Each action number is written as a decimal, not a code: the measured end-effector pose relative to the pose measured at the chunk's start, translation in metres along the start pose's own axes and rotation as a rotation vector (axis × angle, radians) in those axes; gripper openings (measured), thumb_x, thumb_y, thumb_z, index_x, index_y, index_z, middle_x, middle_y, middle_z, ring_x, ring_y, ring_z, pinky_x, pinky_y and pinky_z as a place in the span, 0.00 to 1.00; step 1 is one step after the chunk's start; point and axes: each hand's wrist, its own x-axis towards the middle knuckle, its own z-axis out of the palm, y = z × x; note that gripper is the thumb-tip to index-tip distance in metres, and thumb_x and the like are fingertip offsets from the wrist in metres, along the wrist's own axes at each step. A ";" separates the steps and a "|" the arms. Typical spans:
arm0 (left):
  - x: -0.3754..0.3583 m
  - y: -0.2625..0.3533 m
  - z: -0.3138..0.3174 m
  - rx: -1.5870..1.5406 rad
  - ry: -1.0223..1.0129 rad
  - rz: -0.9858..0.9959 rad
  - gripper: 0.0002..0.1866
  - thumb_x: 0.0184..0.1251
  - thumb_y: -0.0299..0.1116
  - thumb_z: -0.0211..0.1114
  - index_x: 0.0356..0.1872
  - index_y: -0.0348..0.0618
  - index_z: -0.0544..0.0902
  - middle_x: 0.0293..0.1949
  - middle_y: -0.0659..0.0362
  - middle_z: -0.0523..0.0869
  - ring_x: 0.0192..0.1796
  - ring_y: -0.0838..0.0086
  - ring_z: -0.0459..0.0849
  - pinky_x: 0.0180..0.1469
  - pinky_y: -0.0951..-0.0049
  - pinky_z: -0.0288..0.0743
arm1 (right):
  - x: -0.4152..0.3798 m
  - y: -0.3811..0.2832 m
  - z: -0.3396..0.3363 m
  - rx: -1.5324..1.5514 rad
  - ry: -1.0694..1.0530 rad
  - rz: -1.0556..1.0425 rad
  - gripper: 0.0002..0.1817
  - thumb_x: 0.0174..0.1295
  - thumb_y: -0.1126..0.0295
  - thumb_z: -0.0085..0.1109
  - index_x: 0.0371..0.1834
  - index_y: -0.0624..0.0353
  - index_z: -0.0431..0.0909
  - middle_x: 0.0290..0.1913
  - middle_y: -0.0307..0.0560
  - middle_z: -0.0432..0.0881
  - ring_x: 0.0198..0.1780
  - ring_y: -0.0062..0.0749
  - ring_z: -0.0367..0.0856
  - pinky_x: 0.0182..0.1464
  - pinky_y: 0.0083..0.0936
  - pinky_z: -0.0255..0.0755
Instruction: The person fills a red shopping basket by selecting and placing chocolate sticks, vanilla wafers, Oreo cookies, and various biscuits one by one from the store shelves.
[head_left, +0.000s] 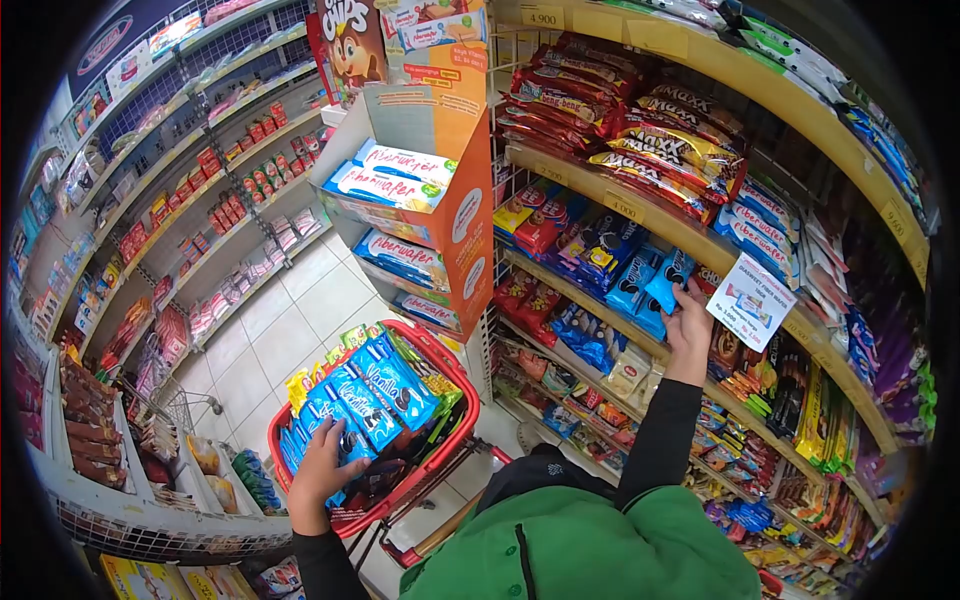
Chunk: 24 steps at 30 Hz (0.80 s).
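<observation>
My right hand (688, 318) is at a shelf on the right, its fingers closed on a light blue snack packet (667, 284). Another packet of the same blue (632, 280) lies just left of it on the shelf. Lower left, my left hand (325, 468) rests with its fingers spread over blue cookie packs (345, 405) marked "Vanilla". These packs fill much of a red shopping basket (462, 385), along with yellow and green packets (432, 372) along its far and right sides. The basket's bottom is hidden under the packs.
A cardboard display (470, 210) of "fiberwafer" boxes stands beyond the basket. A white price card (750, 303) hangs by my right hand. Red "Maxx" packs (675, 150) lie on the shelf above. More stocked shelves (180, 210) curve along the left, past a tiled floor (275, 325).
</observation>
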 end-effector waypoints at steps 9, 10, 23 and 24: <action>0.000 0.003 0.002 0.014 0.007 -0.015 0.41 0.41 0.43 0.69 0.58 0.38 0.62 0.60 0.42 0.59 0.61 0.51 0.61 0.60 0.64 0.58 | -0.064 0.001 0.009 -0.120 -0.532 0.144 0.14 0.50 0.80 0.54 0.41 0.61 0.69 0.37 0.42 0.76 0.35 0.28 0.78 0.32 0.26 0.76; 0.000 0.004 0.002 0.019 0.007 -0.018 0.41 0.41 0.43 0.69 0.58 0.38 0.62 0.60 0.42 0.59 0.61 0.51 0.61 0.60 0.64 0.58 | -0.069 0.004 0.012 -0.131 -0.544 0.155 0.14 0.50 0.79 0.55 0.41 0.61 0.69 0.37 0.42 0.76 0.35 0.28 0.78 0.32 0.27 0.76; -0.002 0.006 0.001 0.043 0.025 -0.004 0.40 0.42 0.44 0.69 0.57 0.39 0.63 0.59 0.43 0.60 0.60 0.52 0.62 0.59 0.63 0.59 | -0.135 0.039 0.065 -0.409 -0.994 0.120 0.14 0.53 0.79 0.54 0.44 0.63 0.70 0.39 0.40 0.76 0.38 0.22 0.75 0.40 0.21 0.72; -0.002 0.006 0.000 0.040 0.016 -0.019 0.40 0.42 0.44 0.69 0.58 0.40 0.63 0.60 0.44 0.60 0.60 0.52 0.62 0.59 0.63 0.59 | -0.141 0.044 0.071 -0.387 -1.086 0.114 0.13 0.53 0.80 0.52 0.43 0.63 0.72 0.39 0.39 0.77 0.38 0.20 0.74 0.43 0.20 0.69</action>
